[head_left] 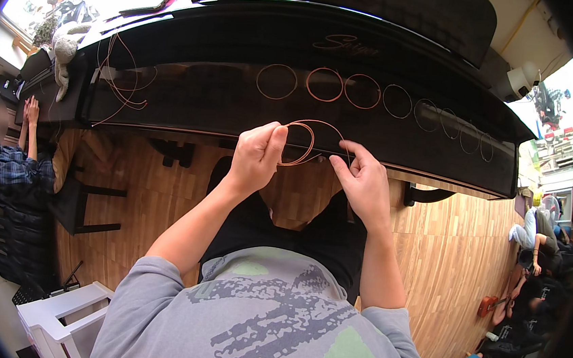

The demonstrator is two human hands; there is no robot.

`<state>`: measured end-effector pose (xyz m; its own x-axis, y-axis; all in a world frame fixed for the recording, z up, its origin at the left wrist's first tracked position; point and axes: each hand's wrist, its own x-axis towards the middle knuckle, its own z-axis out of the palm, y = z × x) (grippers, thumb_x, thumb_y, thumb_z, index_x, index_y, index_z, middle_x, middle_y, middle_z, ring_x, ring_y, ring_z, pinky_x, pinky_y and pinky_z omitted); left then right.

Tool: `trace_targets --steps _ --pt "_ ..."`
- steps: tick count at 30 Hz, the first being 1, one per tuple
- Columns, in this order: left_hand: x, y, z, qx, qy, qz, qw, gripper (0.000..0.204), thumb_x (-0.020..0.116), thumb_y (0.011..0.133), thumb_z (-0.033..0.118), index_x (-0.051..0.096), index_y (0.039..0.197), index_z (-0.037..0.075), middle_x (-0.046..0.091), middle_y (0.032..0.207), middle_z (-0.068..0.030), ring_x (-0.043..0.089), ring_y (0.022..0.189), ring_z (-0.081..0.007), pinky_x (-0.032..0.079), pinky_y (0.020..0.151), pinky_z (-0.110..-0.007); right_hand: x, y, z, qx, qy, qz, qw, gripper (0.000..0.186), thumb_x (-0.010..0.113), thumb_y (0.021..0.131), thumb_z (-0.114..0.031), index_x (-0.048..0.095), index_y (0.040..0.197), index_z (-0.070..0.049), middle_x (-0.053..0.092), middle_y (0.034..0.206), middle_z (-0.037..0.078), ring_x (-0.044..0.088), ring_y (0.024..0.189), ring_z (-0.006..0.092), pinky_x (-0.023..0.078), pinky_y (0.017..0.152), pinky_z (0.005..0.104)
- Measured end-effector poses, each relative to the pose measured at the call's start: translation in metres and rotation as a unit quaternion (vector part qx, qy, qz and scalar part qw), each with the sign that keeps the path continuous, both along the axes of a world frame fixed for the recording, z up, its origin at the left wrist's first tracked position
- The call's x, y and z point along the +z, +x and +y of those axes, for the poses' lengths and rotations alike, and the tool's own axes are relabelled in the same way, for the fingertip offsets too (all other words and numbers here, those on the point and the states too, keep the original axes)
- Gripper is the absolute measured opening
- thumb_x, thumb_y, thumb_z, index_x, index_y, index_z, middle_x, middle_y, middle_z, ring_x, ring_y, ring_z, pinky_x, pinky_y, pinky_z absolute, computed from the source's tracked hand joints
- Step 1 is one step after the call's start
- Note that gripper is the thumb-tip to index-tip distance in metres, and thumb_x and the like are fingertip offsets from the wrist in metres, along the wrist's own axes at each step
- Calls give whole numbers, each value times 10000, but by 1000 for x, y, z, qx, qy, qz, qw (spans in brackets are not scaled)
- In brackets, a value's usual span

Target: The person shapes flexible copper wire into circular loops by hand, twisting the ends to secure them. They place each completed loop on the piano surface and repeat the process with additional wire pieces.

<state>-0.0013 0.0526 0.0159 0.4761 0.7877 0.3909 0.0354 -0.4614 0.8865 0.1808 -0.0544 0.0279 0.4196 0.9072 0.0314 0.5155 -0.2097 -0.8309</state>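
My left hand (256,154) pinches a thin copper-coloured wire coil (304,136) at its left side, just in front of the closed black piano lid (205,100). My right hand (363,179) grips the same coil at its right side, fingers curled around the wire. The coil hangs between both hands as a loop. On the lid behind lie several finished wire coils (325,85) in a row, copper ones at the left, thinner silvery ones (441,121) toward the right. A loose tangle of copper wire (126,83) lies at the lid's left end.
A person in a plaid shirt (12,165) sits at the far left. Other people (540,235) sit on the wooden floor (444,247) at the right. A white stool (60,312) stands at lower left. A plush toy (65,47) rests on the piano's left end.
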Motion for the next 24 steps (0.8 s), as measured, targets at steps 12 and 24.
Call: trace_targets --steps 12,24 --pt "-10 7 3 25 -174 -52 983 414 428 1017 322 460 689 71 439 514 27 430 410 -33 331 373 -195 30 18 -7 204 148 517 818 196 613 937 -146 637 845 25 523 590 -26 397 441 9 287 395 166" --pt "2 21 -10 -60 -344 -142 926 421 370 1034 302 406 665 102 409 510 13 345 356 -48 288 324 -177 14 -12 20 155 167 -206 952 144 646 873 -178 617 827 -44 578 1201 136 516 1113 320 404 921 402"
